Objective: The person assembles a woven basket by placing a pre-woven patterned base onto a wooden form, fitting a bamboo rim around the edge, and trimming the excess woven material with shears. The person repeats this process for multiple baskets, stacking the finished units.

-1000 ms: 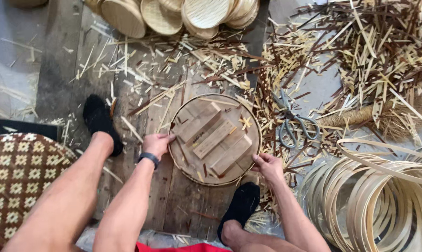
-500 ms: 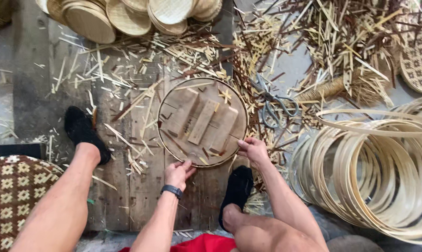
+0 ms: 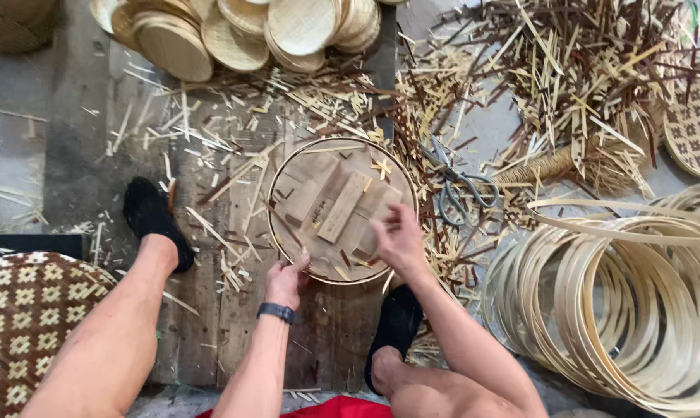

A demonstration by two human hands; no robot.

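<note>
A round wooden form (image 3: 341, 207) with several flat blocks fixed on top lies on the plank floor between my feet, with a thin bamboo hoop around its rim. My left hand (image 3: 286, 280) pinches the near left edge of that rim; a dark band sits on its wrist. My right hand (image 3: 400, 238) rests over the near right part of the form, fingers curled and blurred; whether it grips the hoop is unclear.
Scissors (image 3: 452, 186) lie just right of the form among bamboo offcuts (image 3: 567, 85). A stack of bamboo hoops (image 3: 629, 294) fills the right. Woven round trays (image 3: 234, 31) are piled at the top, a patterned woven mat (image 3: 25, 325) at bottom left.
My left hand has shifted from below the form to its near left rim. My right hand has moved up onto the form's right side. The camera view has shifted slightly.
</note>
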